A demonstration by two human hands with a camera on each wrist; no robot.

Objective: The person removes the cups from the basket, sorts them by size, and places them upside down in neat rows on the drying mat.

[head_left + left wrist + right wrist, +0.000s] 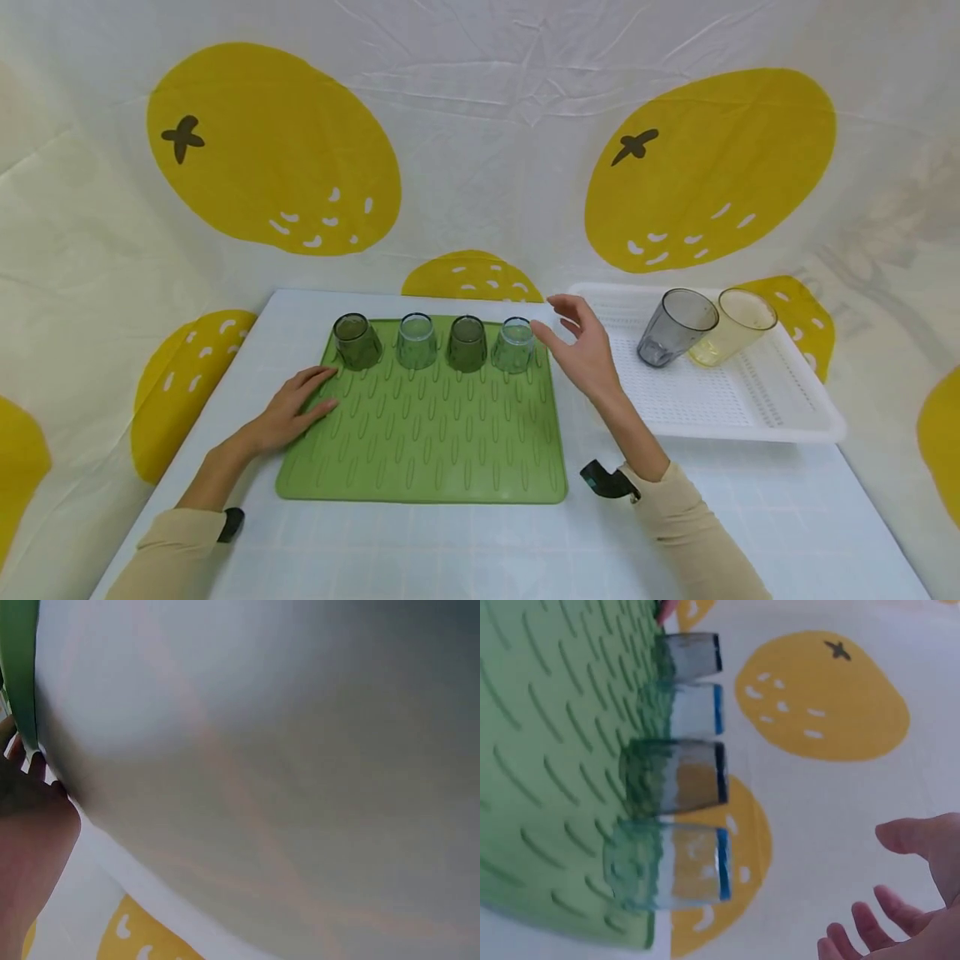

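Two grey-green glasses (358, 342) (467, 344) and two paler clear bluish ones (417, 342) (513, 345) alternate in a row along the back of a green ribbed mat (420, 442). Their thick, dark-edged ends face up, as the right wrist view also shows. My left hand (288, 412) rests at the mat's left edge with its fingers extended onto it, below the leftmost glass. Just right of the rightmost glass, my right hand (585, 350) is raised with thumb and fingers spread, holding nothing; the right wrist view shows these fingers (870, 926) apart from the glasses.
A white perforated tray (697, 408) stands to the right on the pale table (450, 550). In it a grey glass (671, 329) and a yellow glass (731, 329) sit tilted close together. Behind the table hangs a white cloth (480, 167) printed with yellow fruit.
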